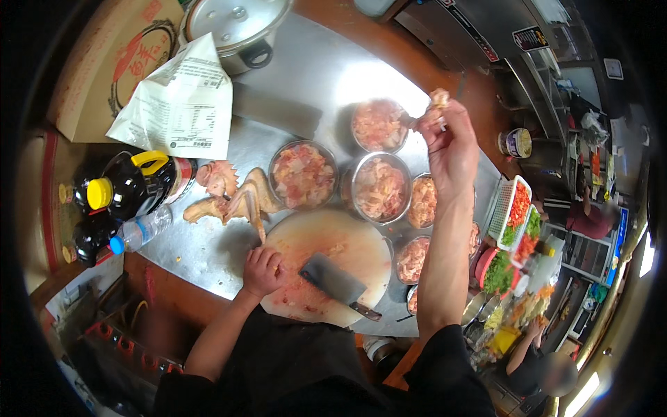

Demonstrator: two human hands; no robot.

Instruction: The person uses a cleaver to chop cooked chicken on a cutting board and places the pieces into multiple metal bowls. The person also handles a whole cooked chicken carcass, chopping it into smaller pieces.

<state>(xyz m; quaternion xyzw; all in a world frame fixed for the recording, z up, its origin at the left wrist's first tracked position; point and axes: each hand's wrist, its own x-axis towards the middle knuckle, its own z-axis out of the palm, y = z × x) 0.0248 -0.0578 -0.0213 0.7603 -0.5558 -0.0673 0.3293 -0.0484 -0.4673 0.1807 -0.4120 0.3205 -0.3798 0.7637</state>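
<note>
My right hand point(453, 143) is raised over the far right of the metal table, with pieces of raw meat point(436, 112) pinched in its fingers. Close by its fingertips is a bowl of chopped raw meat point(379, 125). My left hand point(263, 272) rests curled at the left rim of a round cutting board point(359, 250), and nothing clear shows in it. A cleaver point(333, 279) lies flat on the stained board, its handle towards me. Beside the board are raw poultry pieces point(250, 198), including a wing whose tip points at my left hand.
More bowls of chopped meat point(304, 174) stand around the board's far and right sides. On the left are a large dark bottle point(130, 182), a water bottle point(143, 229), a white bag point(177, 109) and a lidded pot point(234, 26). Vegetable baskets point(513, 208) and two people are at right.
</note>
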